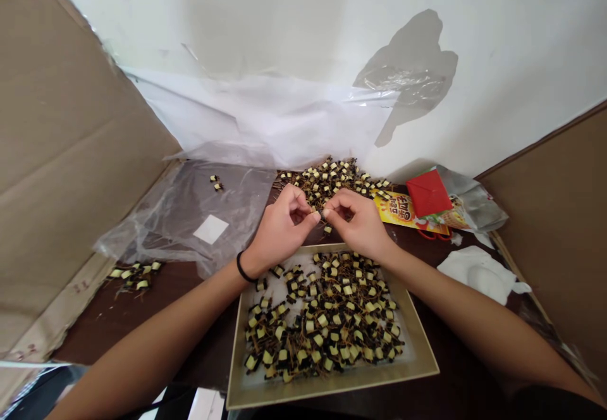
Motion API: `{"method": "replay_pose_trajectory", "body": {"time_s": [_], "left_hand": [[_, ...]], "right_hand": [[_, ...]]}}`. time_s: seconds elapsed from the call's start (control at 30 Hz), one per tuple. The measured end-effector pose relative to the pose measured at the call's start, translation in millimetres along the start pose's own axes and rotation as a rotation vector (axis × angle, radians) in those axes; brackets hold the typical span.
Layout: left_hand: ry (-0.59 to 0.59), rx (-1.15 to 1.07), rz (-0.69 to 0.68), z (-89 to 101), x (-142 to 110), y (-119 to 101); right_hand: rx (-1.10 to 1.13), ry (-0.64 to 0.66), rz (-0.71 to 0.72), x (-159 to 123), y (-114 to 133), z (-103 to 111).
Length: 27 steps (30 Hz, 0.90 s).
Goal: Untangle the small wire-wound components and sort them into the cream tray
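My left hand (290, 222) and my right hand (355, 222) meet above the tray's far edge, both closed in a thumb-and-finger pinch. Between the fingertips is a small dark part (320, 214), mostly covered; it looks like one of the wired coils around it. Just below the fingertips shows a yellow-and-black coil (327, 229); whether it is held or lies on the table I cannot tell. Under my forearms, a shallow tray (332, 395) holds many such coils (332, 319) with thin copper-coloured leads. Behind my hands, more coils lie in a loose heap (332, 176).
At left lies a clear plastic bag (180, 211) with a white square (211, 229) and two coils (217, 183). A small coil group (135, 274) sits nearer me. At right are a yellow packet (396, 210), a red packet (429, 192) and crumpled tissue (478, 273). Cardboard walls (57, 123) flank the table.
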<state>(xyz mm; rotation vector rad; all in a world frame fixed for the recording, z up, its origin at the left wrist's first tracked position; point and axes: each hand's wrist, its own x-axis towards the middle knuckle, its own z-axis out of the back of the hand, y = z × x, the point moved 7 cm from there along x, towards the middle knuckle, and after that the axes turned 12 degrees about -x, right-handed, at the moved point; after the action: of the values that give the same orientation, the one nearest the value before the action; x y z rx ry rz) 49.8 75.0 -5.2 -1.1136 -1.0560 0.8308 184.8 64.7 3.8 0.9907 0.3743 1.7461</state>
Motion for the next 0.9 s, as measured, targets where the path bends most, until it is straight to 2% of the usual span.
{"method": "replay_pose_trajectory", "body": {"time_s": [0.17, 0.43, 0.73, 0.9], "left_hand": [[0.005, -0.022, -0.001, -0.6, 1, 1], [-0.01, -0.083, 0.016, 0.4, 4, 0], [-0.16, -0.037, 0.036, 11.7, 2, 4], [-0.193, 0.042, 0.009, 12.4, 0, -1]], "right_hand": [[-0.061, -0.052, 0.027, -2, 4, 3], [-0.078, -0.054, 0.022, -2, 5, 2], [0.001, 0.021, 0.068, -1, 5, -3], [0.01, 0.018, 0.092, -1, 7, -2]]}}
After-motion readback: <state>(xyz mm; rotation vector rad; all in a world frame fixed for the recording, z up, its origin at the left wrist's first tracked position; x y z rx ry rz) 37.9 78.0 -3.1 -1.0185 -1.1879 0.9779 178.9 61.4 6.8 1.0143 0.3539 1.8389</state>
